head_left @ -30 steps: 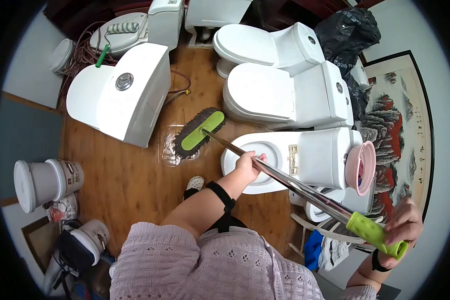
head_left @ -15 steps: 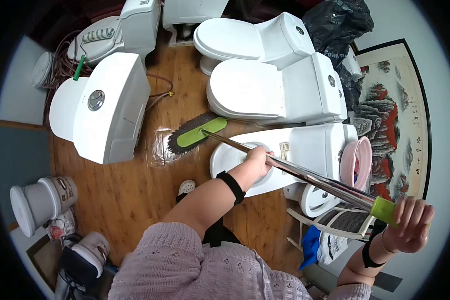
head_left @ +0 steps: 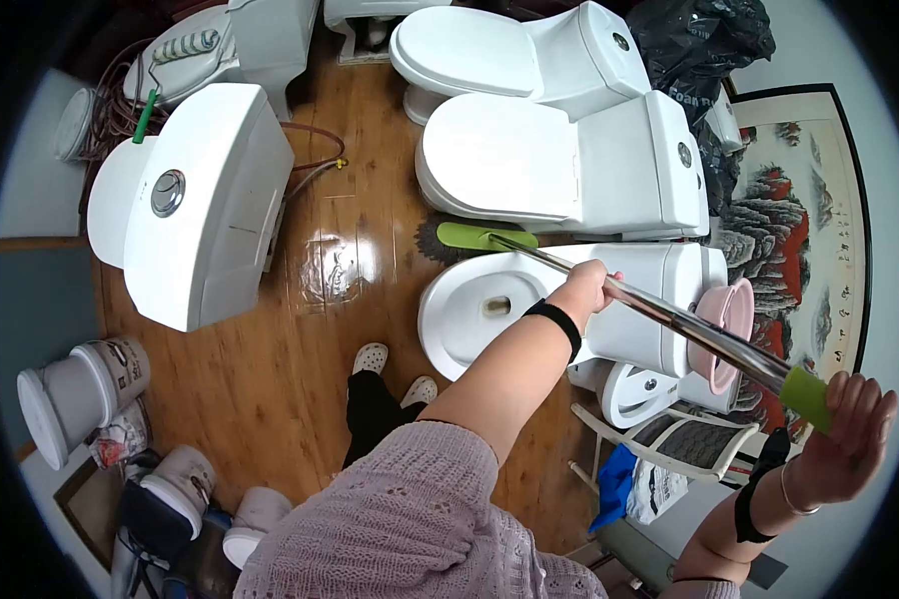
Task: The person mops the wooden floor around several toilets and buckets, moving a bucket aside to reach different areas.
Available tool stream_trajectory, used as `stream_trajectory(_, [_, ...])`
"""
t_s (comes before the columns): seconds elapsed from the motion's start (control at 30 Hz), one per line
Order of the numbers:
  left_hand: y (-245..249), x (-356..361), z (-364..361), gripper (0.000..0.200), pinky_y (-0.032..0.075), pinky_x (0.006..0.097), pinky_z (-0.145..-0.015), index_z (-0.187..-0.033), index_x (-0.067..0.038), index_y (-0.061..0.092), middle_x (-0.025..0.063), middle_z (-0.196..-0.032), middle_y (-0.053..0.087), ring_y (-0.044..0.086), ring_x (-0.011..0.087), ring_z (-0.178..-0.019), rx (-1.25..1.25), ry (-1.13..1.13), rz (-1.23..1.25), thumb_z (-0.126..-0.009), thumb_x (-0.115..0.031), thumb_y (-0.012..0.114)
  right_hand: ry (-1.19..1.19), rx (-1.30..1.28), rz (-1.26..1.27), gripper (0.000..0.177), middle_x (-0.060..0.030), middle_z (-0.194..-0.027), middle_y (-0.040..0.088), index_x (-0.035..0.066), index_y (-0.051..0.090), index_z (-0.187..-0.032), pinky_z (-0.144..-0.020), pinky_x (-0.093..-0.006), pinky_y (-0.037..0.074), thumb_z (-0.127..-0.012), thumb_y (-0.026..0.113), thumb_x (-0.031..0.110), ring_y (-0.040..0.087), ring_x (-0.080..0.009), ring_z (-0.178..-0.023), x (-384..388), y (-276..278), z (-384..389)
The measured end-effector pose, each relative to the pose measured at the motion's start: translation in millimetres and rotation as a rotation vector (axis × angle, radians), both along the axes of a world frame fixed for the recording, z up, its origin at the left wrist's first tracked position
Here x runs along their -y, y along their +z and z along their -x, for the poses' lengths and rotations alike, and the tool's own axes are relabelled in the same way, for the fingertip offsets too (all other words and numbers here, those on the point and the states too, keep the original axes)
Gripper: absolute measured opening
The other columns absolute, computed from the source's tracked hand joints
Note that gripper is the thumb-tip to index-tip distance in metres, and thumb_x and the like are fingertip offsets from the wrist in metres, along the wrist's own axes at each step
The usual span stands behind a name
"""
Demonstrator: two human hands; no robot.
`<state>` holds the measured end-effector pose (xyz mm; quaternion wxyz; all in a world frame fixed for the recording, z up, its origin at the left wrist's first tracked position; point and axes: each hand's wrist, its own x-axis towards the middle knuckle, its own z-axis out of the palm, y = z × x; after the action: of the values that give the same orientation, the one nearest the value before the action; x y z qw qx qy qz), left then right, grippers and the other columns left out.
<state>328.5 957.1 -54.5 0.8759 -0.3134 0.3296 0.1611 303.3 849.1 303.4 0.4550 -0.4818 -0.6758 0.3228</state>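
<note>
Above floorboards [head_left: 240,389], left grip [head_left: 591,288] clasps pole [head_left: 704,332]; loosely curled right grip [head_left: 851,431] touches handle [head_left: 804,395].

There were 1 mop [head_left: 673,319], 2 hands [head_left: 587,288], 2 clogs [head_left: 371,358], 1 roller [head_left: 187,45], 1 chair [head_left: 687,441], 1 basin [head_left: 739,309], 1 pic [head_left: 807,215], min. 7 toilets [head_left: 499,155], min. 4 buckets [head_left: 72,401].

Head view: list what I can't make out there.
In the head view:
Mop grip: its end is covered by the right hand.
Mop pole: a stretch is hidden by the left hand.
Mop fringe: partly hidden by its green plate.
Black plastic bag: contents hidden by its plastic.
Landscape painting: writing too small to read.
Toilet under the paint roller: tank top cut off by the upper edge.
</note>
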Motion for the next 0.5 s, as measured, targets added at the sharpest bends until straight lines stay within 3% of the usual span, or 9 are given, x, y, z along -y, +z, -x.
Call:
stream_trajectory(0.07, [5.4,2.1,-2.2,0.014,0.044,0.0264,-0.04,-0.085,0.001,0.038,0.0083,-0.066,0.05,0.055,0.0161,-0.054,-0.07,0.045,-0.106,-0.074,-0.003,0.03,-0.144,-0.084,-0.129,0.019,0.0019,-0.051,0.025,0.013,0.03,-0.062,-0.053,-0.0242,0.025,-0.078,0.033,0.022,0.024,-0.0086,-0.049,-8.5,-3.6,-9.1])
stream_trajectory(0.1, [5.9,2.8,-0.1,0.015,0.046,0.0275,-0.041,-0.088,0.0,0.038,0.0099,-0.071,0.051,0.056,0.0162,-0.057,-0.032,0.043,-0.162,-0.074,-0.003,0.033,0.062,-0.141,-0.006,0.018,0.001,-0.053,0.023,0.011,0.029,-0.064,-0.055,-0.0257,0.023,-0.079,0.031,0.021,0.022,-0.01,-0.052,-13.8,1.9,-17.9])
stream_trajectory(0.27, [15.0,5.5,9.7,0.019,0.047,0.0287,-0.043,-0.092,0.0,0.036,0.012,-0.078,0.049,0.056,0.0184,-0.061,-0.099,0.114,-0.099,-0.073,0.0,0.035,0.048,-0.225,0.006,0.019,0.0001,-0.054,0.023,0.01,0.028,-0.057,-0.055,-0.0247,0.022,-0.076,0.032,0.014,0.022,-0.0101,-0.054,-20.3,15.3,-30.8])
stream_trajectory(0.33, [15.4,7.1,19.5,0.02,0.047,0.0293,-0.045,-0.091,0.001,0.036,0.0126,-0.077,0.047,0.055,0.0193,-0.063,-0.075,0.193,-0.079,-0.072,0.001,0.035,0.289,-0.152,0.103,0.016,0.0012,-0.054,0.023,0.01,0.031,-0.065,-0.054,-0.0239,0.022,-0.08,0.026,0.016,0.022,-0.0099,-0.05,-28.9,19.1,-27.6])
stream_trajectory(0.37, [13.5,8.4,26.2,0.02,0.048,0.0318,-0.05,-0.091,0.002,0.036,0.0124,-0.076,0.044,0.054,0.0198,-0.064,-0.041,0.219,-0.077,-0.071,0.002,0.036,0.291,-0.154,0.1,0.016,0.0012,-0.054,0.023,0.01,0.031,-0.065,-0.054,-0.0239,0.022,-0.08,0.026,0.016,0.022,-0.0099,-0.05,-30.8,20.4,-28.6])
stream_trajectory(0.43, [22.8,11.8,45.6,0.017,0.048,0.0319,-0.055,-0.089,0.003,0.034,0.0123,-0.077,0.042,0.052,0.02,-0.067,-0.037,0.262,-0.083,-0.072,0.0,0.035,0.074,-0.154,-0.056,0.02,0.0007,-0.051,0.033,0.009,0.035,-0.064,-0.052,-0.0209,0.031,-0.081,0.028,0.018,0.032,-0.008,-0.048,-34.6,23.4,-31.4])
stream_trajectory(0.5, [31.5,17.3,67.7,0.009,0.048,0.0319,-0.061,-0.082,0.003,0.035,0.0108,-0.075,0.04,0.051,0.0199,-0.07,-0.036,0.321,-0.092,-0.073,0.0,0.035,0.167,-0.237,-0.018,0.02,0.0013,-0.047,0.033,0.011,0.034,-0.056,-0.052,-0.0207,0.031,-0.076,0.035,0.015,0.033,-0.0079,-0.047,-43.6,31.6,-24.6])
